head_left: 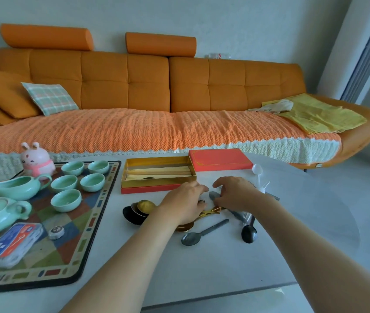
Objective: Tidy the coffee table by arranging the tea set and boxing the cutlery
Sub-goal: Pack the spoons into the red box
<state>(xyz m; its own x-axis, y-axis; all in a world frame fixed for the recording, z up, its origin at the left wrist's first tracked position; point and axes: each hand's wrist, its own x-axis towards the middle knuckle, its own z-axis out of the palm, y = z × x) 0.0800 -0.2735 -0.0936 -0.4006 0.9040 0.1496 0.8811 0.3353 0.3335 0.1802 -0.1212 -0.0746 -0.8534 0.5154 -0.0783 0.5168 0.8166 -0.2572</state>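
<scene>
Left of frame, teacups (66,201) are standing grouped on the mat (82,249). At centre, the open box (156,180) is lying with its long axis left-to-right. Just below it, the left hand (184,199), the nearer one, is curling over gold cutlery (211,211); the right hand (236,193) is bending onto a silver spoon (214,196). Neither grip can be confirmed.

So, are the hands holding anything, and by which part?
Cannot tell: left hand covers gold cutlery handles; right hand curls over the bowl of a grey spoon.
</scene>
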